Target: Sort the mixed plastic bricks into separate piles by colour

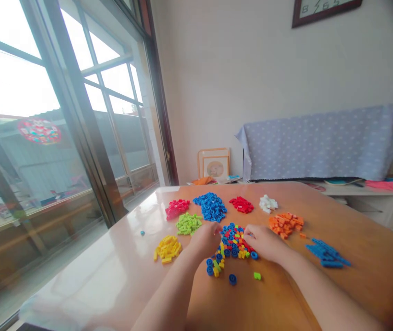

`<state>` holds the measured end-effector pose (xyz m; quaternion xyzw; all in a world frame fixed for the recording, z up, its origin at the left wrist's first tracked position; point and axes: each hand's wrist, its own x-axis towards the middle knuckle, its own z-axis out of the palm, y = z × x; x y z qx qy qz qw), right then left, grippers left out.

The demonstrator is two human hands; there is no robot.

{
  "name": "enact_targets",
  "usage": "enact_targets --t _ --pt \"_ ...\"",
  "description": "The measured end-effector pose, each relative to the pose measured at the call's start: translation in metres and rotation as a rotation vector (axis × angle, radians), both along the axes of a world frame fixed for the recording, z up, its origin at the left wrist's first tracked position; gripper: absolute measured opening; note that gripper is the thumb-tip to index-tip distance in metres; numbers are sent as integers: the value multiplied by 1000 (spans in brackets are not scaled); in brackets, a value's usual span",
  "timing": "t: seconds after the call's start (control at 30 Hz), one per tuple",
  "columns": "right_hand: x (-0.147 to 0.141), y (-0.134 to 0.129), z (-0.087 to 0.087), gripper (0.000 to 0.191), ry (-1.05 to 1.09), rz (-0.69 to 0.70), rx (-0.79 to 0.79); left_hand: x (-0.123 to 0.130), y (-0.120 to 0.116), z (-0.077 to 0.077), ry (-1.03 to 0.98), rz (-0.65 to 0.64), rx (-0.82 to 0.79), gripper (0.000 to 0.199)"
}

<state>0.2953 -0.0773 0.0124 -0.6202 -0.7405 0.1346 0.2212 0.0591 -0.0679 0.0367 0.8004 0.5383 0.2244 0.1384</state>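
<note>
A mixed pile of toy building bricks and blue wheel-like pieces (233, 236) lies on the table between my two hands. My left hand (207, 239) is at the pile's left edge, its fingers curled inward; what they hold, if anything, is hidden. On the pile's right side, my right hand (263, 241) has bent fingers close to red bricks; I cannot make out what is between them. In front of the pile lie a loose blue round piece (233, 279) and a lime green brick (257, 276).
Sorted heaps ring the mixed pile: yellow (168, 249), lime green (188, 224), pinkish red (177, 208), blue round pieces (210, 207), red (241, 204), white (268, 203), orange (286, 224) and long blue pieces (326, 253). The wooden table (113, 271) stands beside a large window.
</note>
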Motion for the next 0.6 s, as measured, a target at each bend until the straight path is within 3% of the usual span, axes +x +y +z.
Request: enact_targets --t 0.3,0.6 --pt "-1 2 -4 20 150 116 -85 1 16 -26 -113 -23 -37 26" --pt "-10 -6 6 18 124 118 12 -17 21 -29 -44 7 -54 31"
